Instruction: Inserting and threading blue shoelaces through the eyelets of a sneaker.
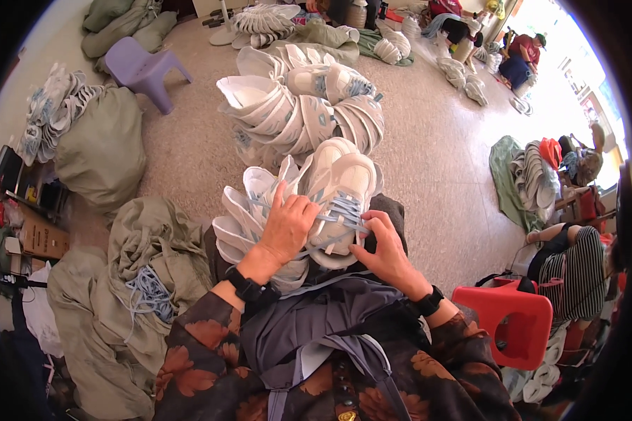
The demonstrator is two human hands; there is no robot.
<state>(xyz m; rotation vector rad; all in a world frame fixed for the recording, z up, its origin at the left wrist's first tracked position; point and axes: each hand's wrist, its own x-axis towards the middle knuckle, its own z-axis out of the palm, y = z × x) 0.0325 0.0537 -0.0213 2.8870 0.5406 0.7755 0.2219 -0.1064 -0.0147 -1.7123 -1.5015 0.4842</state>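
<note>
A white shoe upper (pixel 354 177) rests on my lap, its toe end pointing away from me. Light blue shoelace (pixel 345 208) crosses its eyelet rows. My left hand (pixel 286 226) is at the left side of the opening, its fingers curled on the lace and the index finger pointing up. On the other side my right hand (pixel 387 251) grips the lace at the right eyelet edge, with the thumb against the shoe's collar. More white uppers (pixel 237 221) lie under and left of this shoe, partly hidden by my left hand.
Ahead on the floor stands a large ring of stacked uppers (pixel 295 116). Green-grey cloth (pixel 84 302) with a bundle of blue laces (pixel 149 291) lies at left. A purple chair (pixel 142 69) is far left, a red stool (pixel 509 319) at right. Other people sit farther off.
</note>
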